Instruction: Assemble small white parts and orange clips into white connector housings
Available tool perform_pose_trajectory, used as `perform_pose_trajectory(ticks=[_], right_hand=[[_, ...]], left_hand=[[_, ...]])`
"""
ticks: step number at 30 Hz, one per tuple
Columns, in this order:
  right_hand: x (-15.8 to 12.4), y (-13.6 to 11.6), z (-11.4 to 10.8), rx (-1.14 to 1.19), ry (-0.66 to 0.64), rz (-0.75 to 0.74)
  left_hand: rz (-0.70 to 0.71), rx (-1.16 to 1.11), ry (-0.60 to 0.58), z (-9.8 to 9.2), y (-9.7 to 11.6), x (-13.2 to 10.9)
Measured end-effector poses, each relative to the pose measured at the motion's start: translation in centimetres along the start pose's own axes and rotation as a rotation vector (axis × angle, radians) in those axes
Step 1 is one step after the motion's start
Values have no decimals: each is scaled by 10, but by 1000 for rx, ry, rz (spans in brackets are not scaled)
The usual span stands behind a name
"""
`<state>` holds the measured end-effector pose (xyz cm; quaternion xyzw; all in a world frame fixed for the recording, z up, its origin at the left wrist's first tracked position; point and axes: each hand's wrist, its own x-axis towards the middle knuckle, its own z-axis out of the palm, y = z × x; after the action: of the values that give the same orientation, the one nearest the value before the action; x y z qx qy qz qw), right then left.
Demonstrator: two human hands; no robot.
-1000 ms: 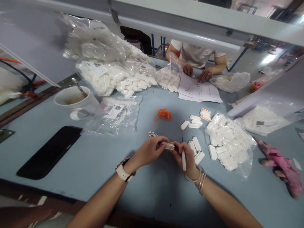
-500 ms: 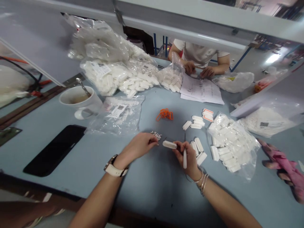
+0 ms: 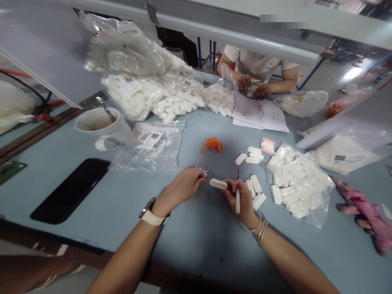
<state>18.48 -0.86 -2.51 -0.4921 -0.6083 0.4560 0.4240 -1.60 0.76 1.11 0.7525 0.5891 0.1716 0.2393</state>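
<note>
My right hand (image 3: 243, 198) grips a white multi-pin connector housing (image 3: 218, 183) between thumb and fingers, its face of small holes toward me. The same hand also holds a thin tool with a white handle (image 3: 238, 201), its dark tip pointing away from me. My left hand (image 3: 185, 185) is closed in a pinch just left of the housing, not touching it. Whatever lies between its fingertips is too small to make out. Tiny white pieces (image 3: 202, 171) lie in a small pile at those fingers, partly hidden by them. Several orange rings (image 3: 212, 145) lie beyond.
More white housings (image 3: 255, 185) lie right of my right hand, beside an open bag of housings (image 3: 298, 179). A mug with a spoon (image 3: 102, 126), a black phone (image 3: 70, 191) and a plastic bag (image 3: 151, 145) are on the left. Across the table a person's hands (image 3: 254, 85) work above papers.
My left hand has shifted right and covers more of the small white pieces, its fingertips nearer the housing. My right hand keeps its hold on the housing and tool.
</note>
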Motion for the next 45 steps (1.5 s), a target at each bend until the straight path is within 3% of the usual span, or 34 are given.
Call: perform_pose_trajectory(ticks=[3,7,21,31,37,45], right_hand=[[0,1,0,3,-4,2],[0,1,0,-15,-10,-10],[-1,3,1,-52,-23,-64],[-2,1,3,-75,-26,-91],[-3,-2,2,-128,-23,-151],[-5,2,5,-191,16,-261]], left_hand=[[-50,-228,8,-6,7,1],[9,-366,47,-4,13,0],[265,-125,99,17,15,1],[325,-13,101,23,12,0],[374,107,171,23,16,-2],[316,145,168,23,21,-4]])
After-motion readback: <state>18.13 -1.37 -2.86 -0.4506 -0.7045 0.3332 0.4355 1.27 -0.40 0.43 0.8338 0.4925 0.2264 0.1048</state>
